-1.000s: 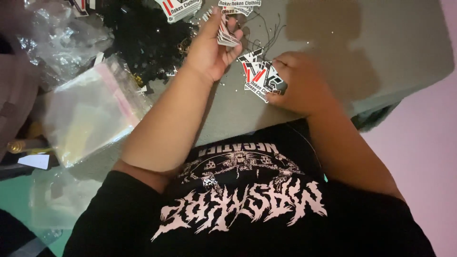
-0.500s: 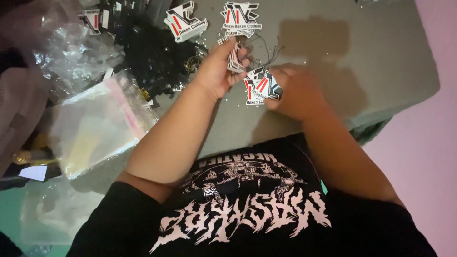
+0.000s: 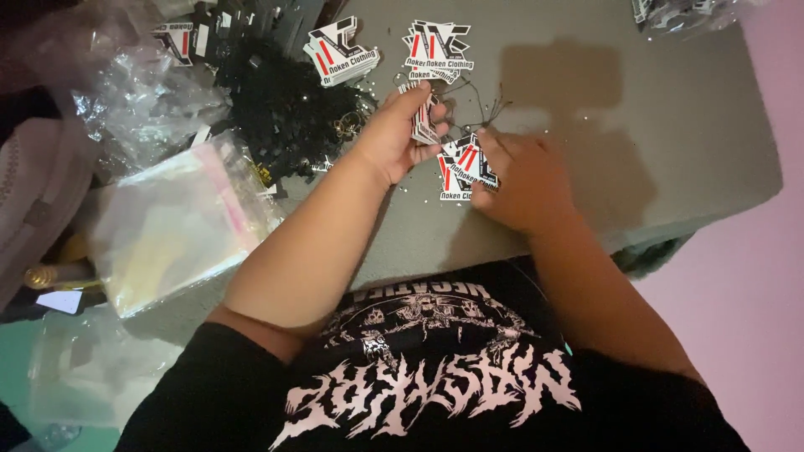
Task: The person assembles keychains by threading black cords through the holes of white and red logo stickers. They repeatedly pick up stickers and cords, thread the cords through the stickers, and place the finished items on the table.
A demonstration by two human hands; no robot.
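1. The grey table (image 3: pixel 670 151) fills most of the view. Compared with one second ago the camera looks more forward, so more of the table top shows now.
2. A clear plastic bag (image 3: pixel 167 226) lies at the left, near the left forearm. Beyond it is a black heap of strings (image 3: pixel 285 117); its single pieces are hard to make out.
3. The left hand (image 3: pixel 394 134) is closed around a small bundle of tags (image 3: pixel 423 121), white with black and red print. Earlier this hand was raised a little higher; now it is lower, just beside the right hand.
4. The right hand (image 3: pixel 523 180) presses flat on a stack of tags (image 3: pixel 462 167) lying on the table. It covers part of the stack, so I cannot tell if the fingers pinch anything.
5. Two more tag piles (image 3: pixel 339 52) lie further away, well apart from both hands.
6. Thin black cords (image 3: pixel 490 109) stand up between the hands; where they end is hidden.
7. At the top right corner a shiny wrapper (image 3: pixel 678 12) is cut off by the frame.
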